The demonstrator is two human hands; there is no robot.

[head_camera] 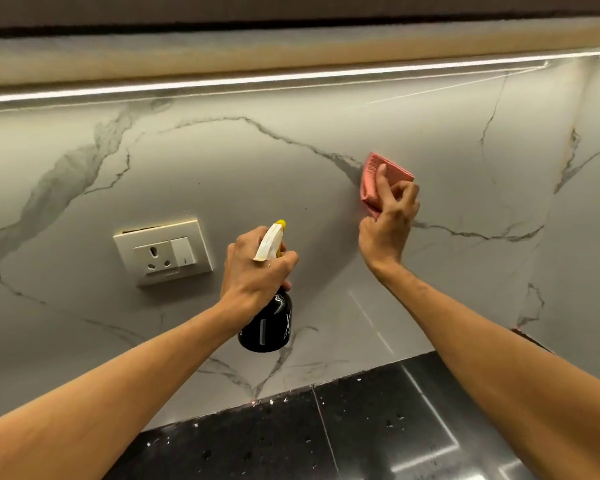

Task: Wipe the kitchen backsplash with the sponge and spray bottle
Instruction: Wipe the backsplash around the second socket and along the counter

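Right of centre in the frame, the curled fingers of the right hand grip a folded pink sponge and press it flat against the marble backsplash, on a grey vein. At centre, the left hand is wrapped round the neck of the black spray bottle, whose white-and-yellow nozzle points up at the wall. A white wall socket sits at middle left, a light strip runs along the top, and a black countertop fills the lower right.
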